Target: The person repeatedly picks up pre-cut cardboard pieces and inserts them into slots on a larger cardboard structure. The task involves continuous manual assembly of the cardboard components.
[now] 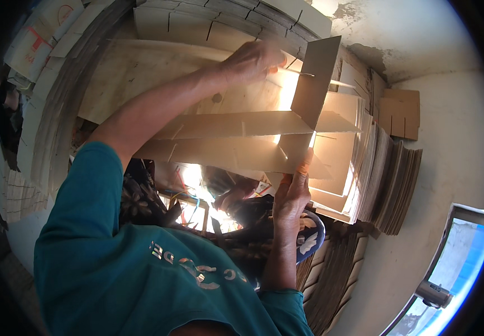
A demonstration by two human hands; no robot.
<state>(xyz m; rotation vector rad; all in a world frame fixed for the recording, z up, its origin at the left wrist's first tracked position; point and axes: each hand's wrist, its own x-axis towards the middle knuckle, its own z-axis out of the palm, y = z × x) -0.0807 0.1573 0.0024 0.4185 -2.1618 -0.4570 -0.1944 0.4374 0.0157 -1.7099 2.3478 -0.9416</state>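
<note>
Several slotted brown cardboard strips cross one another in front of me as a box divider. One long strip (317, 73) stands upright, running away from me. Two others, a farther strip (225, 124) and a nearer strip (225, 154), pass across it. My right hand (293, 193) grips the near end of the upright strip, fingers pressed along it. My left hand (256, 60) is slightly blurred, its fingers pinched together beside the upright strip's far slot. What it pinches is hard to make out. A pale thin edge (342, 84) pokes out on the strip's other side.
A wooden board (141, 78) lies behind the strips. Stacked cardboard sheets (387, 173) stand at the right, with more stacks (52, 123) at the left and stacked slotted cardboard (191, 28) at the back. A pale wall (449, 145) and a blue-lit window (460, 257) are to the right.
</note>
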